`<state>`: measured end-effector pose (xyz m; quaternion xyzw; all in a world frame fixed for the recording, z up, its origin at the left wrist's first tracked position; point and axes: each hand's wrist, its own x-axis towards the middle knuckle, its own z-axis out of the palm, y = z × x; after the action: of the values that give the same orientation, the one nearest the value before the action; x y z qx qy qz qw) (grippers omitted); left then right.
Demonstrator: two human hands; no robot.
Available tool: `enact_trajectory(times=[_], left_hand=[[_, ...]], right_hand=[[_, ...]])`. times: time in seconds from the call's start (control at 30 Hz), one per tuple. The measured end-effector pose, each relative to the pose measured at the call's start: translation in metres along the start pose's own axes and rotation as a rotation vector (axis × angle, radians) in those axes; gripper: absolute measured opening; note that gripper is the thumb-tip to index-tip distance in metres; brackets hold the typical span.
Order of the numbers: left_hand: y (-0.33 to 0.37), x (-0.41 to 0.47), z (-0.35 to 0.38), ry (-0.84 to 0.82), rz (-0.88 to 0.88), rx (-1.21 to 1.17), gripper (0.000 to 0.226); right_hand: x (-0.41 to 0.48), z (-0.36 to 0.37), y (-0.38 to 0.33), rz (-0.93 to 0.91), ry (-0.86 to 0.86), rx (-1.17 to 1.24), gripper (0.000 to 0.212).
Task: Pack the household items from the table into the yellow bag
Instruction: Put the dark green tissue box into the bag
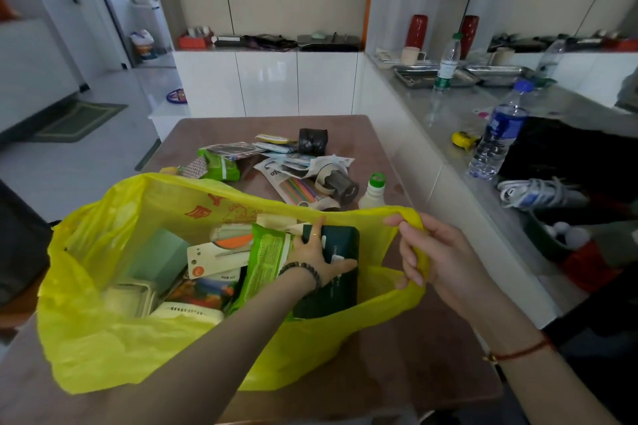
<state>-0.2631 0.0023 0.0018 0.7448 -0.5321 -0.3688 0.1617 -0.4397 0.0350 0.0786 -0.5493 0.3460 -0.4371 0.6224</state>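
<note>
Left hand [319, 257] is deep in the yellow bag [114, 338], fingers spread flat on a dark green packet [340, 290], not gripping. Right hand [428, 252] pinches the bag's handle [412, 217]. Behind, loose items [297, 166] wait on the brown table [414, 366].

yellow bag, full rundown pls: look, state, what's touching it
The yellow bag is thin, translucent, crinkled plastic with red print on its far inner wall. It sits on the brown table, mouth wide open, partly filled with packets and boxes. The right hand pinches its right handle loop, holding the mouth open; the left hand reaches inside, resting on a dark green box.
</note>
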Motion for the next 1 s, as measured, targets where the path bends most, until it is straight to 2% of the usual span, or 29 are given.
enact_trajectory(times=[0.1, 0.17, 0.23, 0.3, 0.33, 0.4, 0.43, 0.47, 0.53, 0.6, 0.7, 0.8, 0.9, 1.0], left_hand=[[-0.002, -0.003, -0.014, -0.063, 0.056, 0.061, 0.101], [-0.003, -0.009, -0.037, -0.100, 0.116, 0.065, 0.081], [-0.004, -0.018, -0.071, -0.068, 0.158, 0.103, 0.060], [-0.011, -0.027, -0.109, 0.101, 0.283, 0.231, 0.046], [-0.015, -0.031, -0.128, 0.262, 0.414, 0.358, 0.046], [-0.029, -0.032, -0.164, 0.555, 0.644, 0.652, 0.059], [-0.035, -0.031, -0.178, 0.592, 0.634, 0.781, 0.069], [-0.042, -0.031, -0.190, 0.541, 0.532, 0.876, 0.074], [-0.056, -0.025, -0.206, 0.348, 0.261, 1.003, 0.063], [-0.070, -0.021, -0.216, 0.187, 0.157, 1.029, 0.043], [-0.088, -0.016, -0.229, 0.043, 0.247, 1.010, 0.038], [-0.098, -0.009, -0.242, -0.075, 0.329, 0.891, 0.038], [-0.108, 0.009, -0.254, -0.179, 0.419, 0.764, 0.033], [-0.126, 0.038, -0.267, -0.188, 0.423, 0.701, 0.027]], right_hand=[[0.005, -0.001, -0.011, -0.079, -0.035, -0.076, 0.022], [0.012, 0.001, -0.020, -0.150, -0.088, -0.108, 0.032], [0.021, 0.003, -0.030, -0.200, -0.117, -0.179, 0.044], [0.033, 0.006, -0.039, -0.220, -0.109, -0.304, 0.052], [0.040, 0.006, -0.043, -0.222, -0.091, -0.381, 0.057], [0.053, 0.009, -0.049, -0.181, -0.063, -0.538, 0.069], [0.060, 0.009, -0.052, -0.148, -0.048, -0.630, 0.075], [0.066, 0.010, -0.054, -0.121, -0.055, -0.737, 0.081], [0.076, 0.015, -0.060, -0.043, -0.092, -0.945, 0.090], [0.086, 0.020, -0.066, 0.003, -0.073, -1.106, 0.079], [0.105, 0.031, -0.078, 0.013, 0.029, -1.241, 0.058], [0.125, 0.056, -0.083, 0.002, 0.073, -1.332, 0.047], [0.145, 0.090, -0.083, -0.008, 0.057, -1.238, 0.035], [0.169, 0.116, -0.075, 0.061, 0.043, -1.074, 0.022]])
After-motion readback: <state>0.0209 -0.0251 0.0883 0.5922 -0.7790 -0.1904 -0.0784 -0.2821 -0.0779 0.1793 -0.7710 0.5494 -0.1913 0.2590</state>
